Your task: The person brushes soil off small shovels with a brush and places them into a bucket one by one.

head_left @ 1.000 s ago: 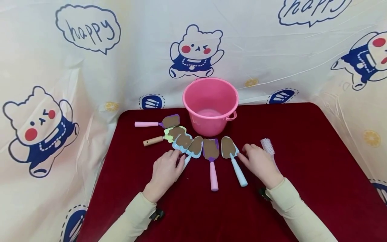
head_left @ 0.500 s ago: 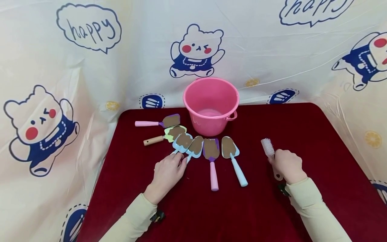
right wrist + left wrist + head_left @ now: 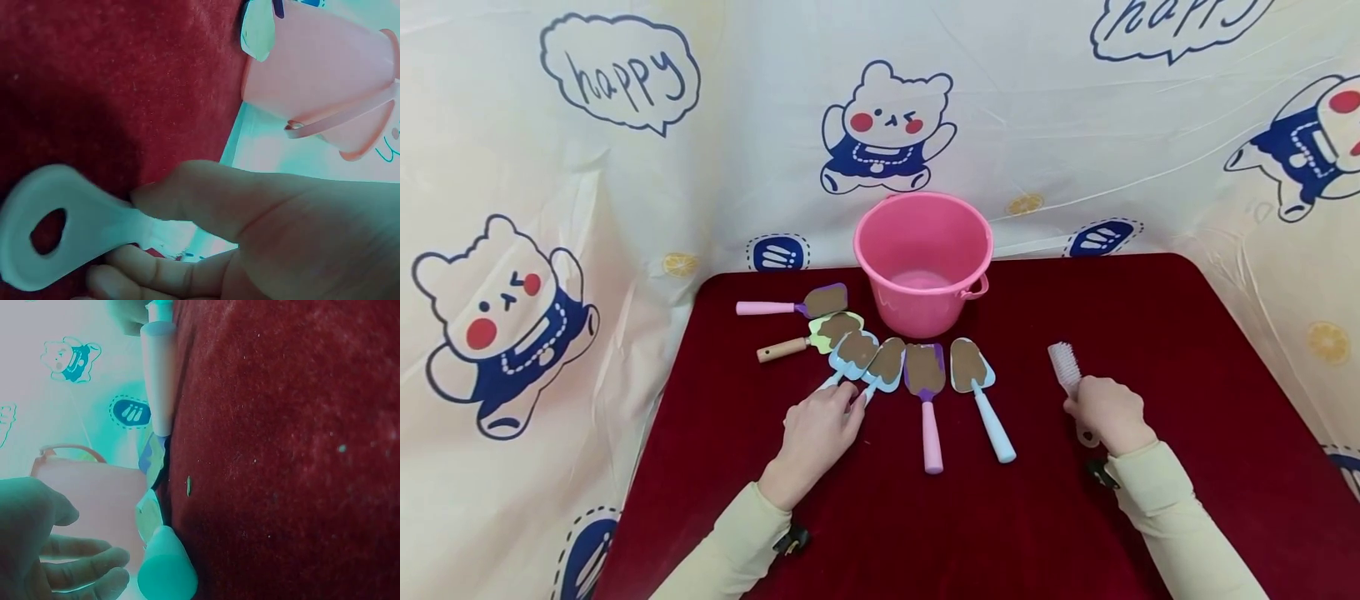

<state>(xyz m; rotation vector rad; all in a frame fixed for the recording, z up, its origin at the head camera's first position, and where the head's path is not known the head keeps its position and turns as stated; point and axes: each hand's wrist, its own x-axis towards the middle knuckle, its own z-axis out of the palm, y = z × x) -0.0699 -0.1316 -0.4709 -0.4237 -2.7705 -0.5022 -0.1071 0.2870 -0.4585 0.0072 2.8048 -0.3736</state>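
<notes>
My right hand (image 3: 1108, 411) grips a white scrub brush (image 3: 1063, 363) by its handle, bristle head pointing away; the right wrist view shows the holed handle end (image 3: 53, 228) and the thumb along it. My left hand (image 3: 820, 421) is over the handles of two pale blue small shovels, the left one (image 3: 853, 350) and the right one (image 3: 886, 365), whose blades bear brown patches. In the left wrist view, its fingers (image 3: 87, 572) are loosely bent beside a blue handle end (image 3: 167, 572), with nothing visibly held.
A pink bucket (image 3: 921, 308) stands at the table's back. Around it lie a pink-handled shovel (image 3: 823, 300), a green shovel with a wooden handle (image 3: 782, 349), another pink-handled shovel (image 3: 931, 433) and a blue one (image 3: 992, 425). Dark red cloth (image 3: 955, 533) covers the table.
My right hand has moved right from beside the rightmost blue shovel and taken hold of the scrub brush. My left hand has shifted slightly and stays over the blue shovels' handles.
</notes>
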